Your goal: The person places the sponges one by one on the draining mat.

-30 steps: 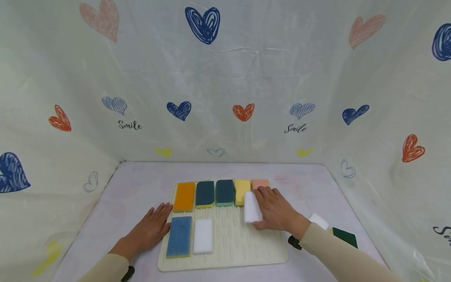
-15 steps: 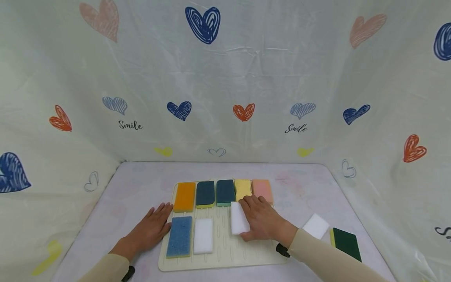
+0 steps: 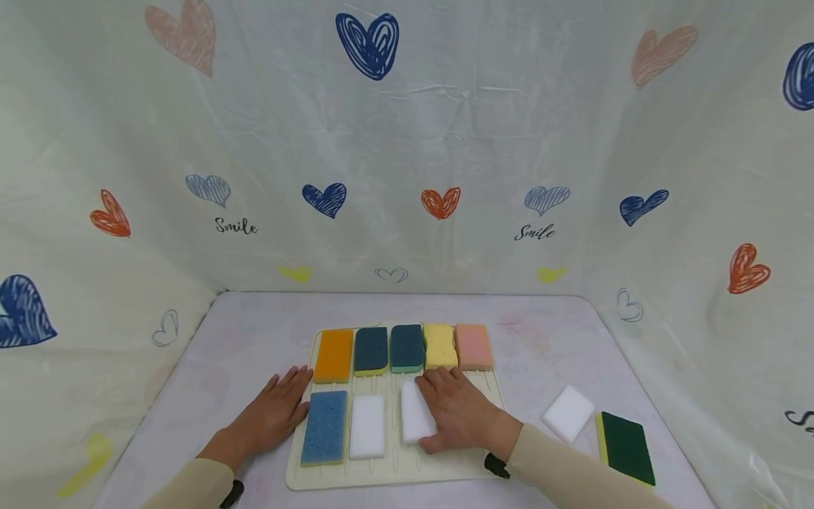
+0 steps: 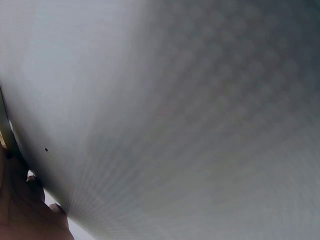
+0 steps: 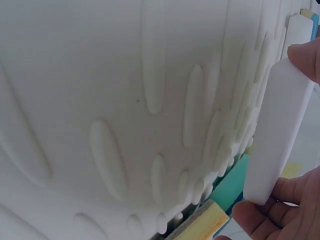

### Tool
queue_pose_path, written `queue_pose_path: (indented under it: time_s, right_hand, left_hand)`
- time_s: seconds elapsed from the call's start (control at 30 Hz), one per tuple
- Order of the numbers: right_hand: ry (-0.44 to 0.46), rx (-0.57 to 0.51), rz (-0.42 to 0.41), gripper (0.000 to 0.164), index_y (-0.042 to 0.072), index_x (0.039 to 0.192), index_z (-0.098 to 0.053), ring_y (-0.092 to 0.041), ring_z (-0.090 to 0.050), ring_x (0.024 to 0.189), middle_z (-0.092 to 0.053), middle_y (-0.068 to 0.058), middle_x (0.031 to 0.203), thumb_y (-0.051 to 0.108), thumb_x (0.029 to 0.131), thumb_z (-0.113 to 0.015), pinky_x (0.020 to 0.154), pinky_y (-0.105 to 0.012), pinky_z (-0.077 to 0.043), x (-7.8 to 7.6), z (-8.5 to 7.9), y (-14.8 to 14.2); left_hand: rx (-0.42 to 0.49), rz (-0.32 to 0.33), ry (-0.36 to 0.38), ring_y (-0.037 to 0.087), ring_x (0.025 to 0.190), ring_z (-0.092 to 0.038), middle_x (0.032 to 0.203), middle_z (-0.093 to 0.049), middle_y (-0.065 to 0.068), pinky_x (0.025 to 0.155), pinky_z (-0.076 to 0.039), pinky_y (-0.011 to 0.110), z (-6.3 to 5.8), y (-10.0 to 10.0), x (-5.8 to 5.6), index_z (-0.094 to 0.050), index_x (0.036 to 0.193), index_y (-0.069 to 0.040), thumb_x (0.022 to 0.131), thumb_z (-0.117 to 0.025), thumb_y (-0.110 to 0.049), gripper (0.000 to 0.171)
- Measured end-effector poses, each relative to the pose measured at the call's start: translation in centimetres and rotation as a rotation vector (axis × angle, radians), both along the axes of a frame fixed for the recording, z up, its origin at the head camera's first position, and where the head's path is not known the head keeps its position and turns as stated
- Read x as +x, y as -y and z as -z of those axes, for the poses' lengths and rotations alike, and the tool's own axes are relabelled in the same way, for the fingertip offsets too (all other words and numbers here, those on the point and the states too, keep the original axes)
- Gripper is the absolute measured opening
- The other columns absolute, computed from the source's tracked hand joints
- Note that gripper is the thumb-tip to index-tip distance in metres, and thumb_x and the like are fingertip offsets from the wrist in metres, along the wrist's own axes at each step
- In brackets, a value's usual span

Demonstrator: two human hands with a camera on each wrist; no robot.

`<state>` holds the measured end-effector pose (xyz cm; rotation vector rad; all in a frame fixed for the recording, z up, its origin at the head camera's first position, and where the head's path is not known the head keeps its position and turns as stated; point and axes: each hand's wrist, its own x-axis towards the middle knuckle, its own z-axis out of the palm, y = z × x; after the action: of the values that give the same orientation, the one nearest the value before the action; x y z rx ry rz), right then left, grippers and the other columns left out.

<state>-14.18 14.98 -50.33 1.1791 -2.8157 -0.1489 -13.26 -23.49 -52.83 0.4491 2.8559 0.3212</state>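
My right hand point(image 3: 461, 413) holds a white sponge point(image 3: 416, 412) by its ends, thumb at the near end and fingers at the far end. In the right wrist view the white sponge point(image 5: 277, 130) stands between thumb and fingers, close over the ribbed cream mat point(image 5: 120, 75). To its left on the cream mat point(image 3: 407, 470) lie another white sponge point(image 3: 367, 426) and a blue sponge point(image 3: 324, 428). My left hand point(image 3: 270, 417) lies flat with straight fingers at the mat's left edge. The left wrist view shows mostly a blurred grey surface, with part of the left hand point(image 4: 30, 205) low at left.
Along the mat's back lie an orange sponge point(image 3: 333, 355), dark blue-topped sponges point(image 3: 371, 348), a yellow sponge point(image 3: 440, 345) and a pink sponge point(image 3: 473, 346). Right of the mat, a white sponge point(image 3: 569, 413) and a dark green scrub sponge point(image 3: 626, 445) lie on the table point(image 3: 267, 318).
My right hand has carried the white sponge left and nearer, toward the other white one, uncovering the pink sponge and those at right. The left hand has stayed still.
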Motion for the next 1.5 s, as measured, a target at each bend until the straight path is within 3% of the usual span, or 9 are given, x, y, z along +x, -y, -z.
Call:
queue_pose_path:
  time_s: [0.53, 0.93, 1.27, 1.5]
  right_hand:
    - [0.005, -0.022, -0.05, 0.095, 0.01, 0.141, -0.054, -0.019, -0.056, 0.117, -0.061, -0.003, 0.132, 0.078, 0.077, -0.071, 0.095, -0.037, -0.048, 0.6, 0.9, 1.9]
    - [0.067, 0.02, -0.011, 0.096, 0.012, 0.147, -0.052, -0.018, -0.054, 0.121, -0.06, -0.002, 0.138, 0.08, 0.081, -0.067, 0.094, -0.035, -0.046, 0.5, 1.3, 2.2]
    - [0.04, 0.036, -0.014, 0.098, 0.012, 0.147, -0.053, -0.018, -0.055, 0.119, -0.06, -0.002, 0.137, 0.082, 0.08, -0.065, 0.091, -0.034, -0.046, 0.4, 1.7, 2.2]
    - [0.052, 0.048, -0.009, 0.097, 0.012, 0.147, -0.053, -0.017, -0.055, 0.118, -0.06, -0.001, 0.136, 0.083, 0.081, -0.063, 0.09, -0.033, -0.045, 0.3, 1.6, 2.2]
  left_hand:
    - [-0.001, -0.005, 0.004, 0.04, 0.16, -0.027, 0.172, -0.032, 0.016, 0.129, -0.019, 0.065, 0.1, 0.0, 0.0, -0.028, 0.166, -0.002, 0.111, -0.052, -0.035, 0.069]
    - [-0.019, 0.003, -0.014, 0.04, 0.16, -0.027, 0.172, -0.032, 0.016, 0.128, -0.02, 0.065, 0.3, 0.1, -0.2, -0.028, 0.166, -0.002, 0.111, -0.051, -0.036, 0.068]
    - [-0.027, 0.024, 0.011, 0.04, 0.159, -0.028, 0.171, -0.033, 0.018, 0.128, -0.022, 0.064, -0.4, 0.2, -0.2, -0.028, 0.166, -0.002, 0.112, -0.049, -0.04, 0.069]
    - [-0.036, 0.037, -0.007, 0.04, 0.16, -0.026, 0.172, -0.03, 0.017, 0.128, -0.023, 0.063, 0.0, 0.6, -0.3, -0.027, 0.167, -0.004, 0.113, -0.046, -0.044, 0.07]
